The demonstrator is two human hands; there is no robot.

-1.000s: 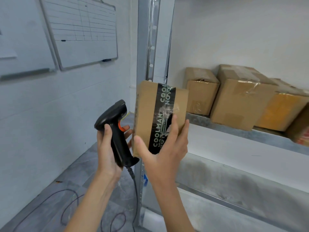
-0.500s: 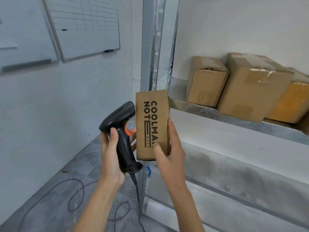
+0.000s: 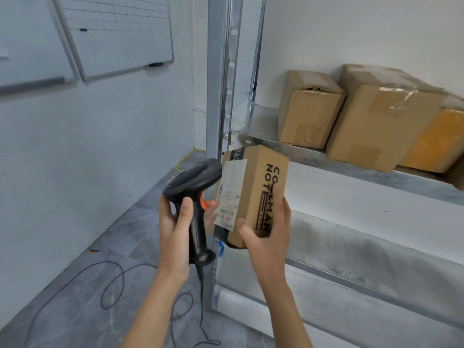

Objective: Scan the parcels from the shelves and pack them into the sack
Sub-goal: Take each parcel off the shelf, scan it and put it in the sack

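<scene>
Parcel turned since a half-second ago: its white label now faces my scanner.

My right hand [image 3: 267, 238] grips one parcel [image 3: 251, 194] upright before the shelf [image 3: 313, 156] post; my left hand [image 3: 175, 229] grips one scanner [image 3: 194, 187], its head just beside the label [image 3: 231, 194], orange trigger under my finger. Three boxes [image 3: 308, 109] sit on the shelf, a fourth barely visible at the edge. One cable [image 3: 113, 285] loops on the floor.
</scene>
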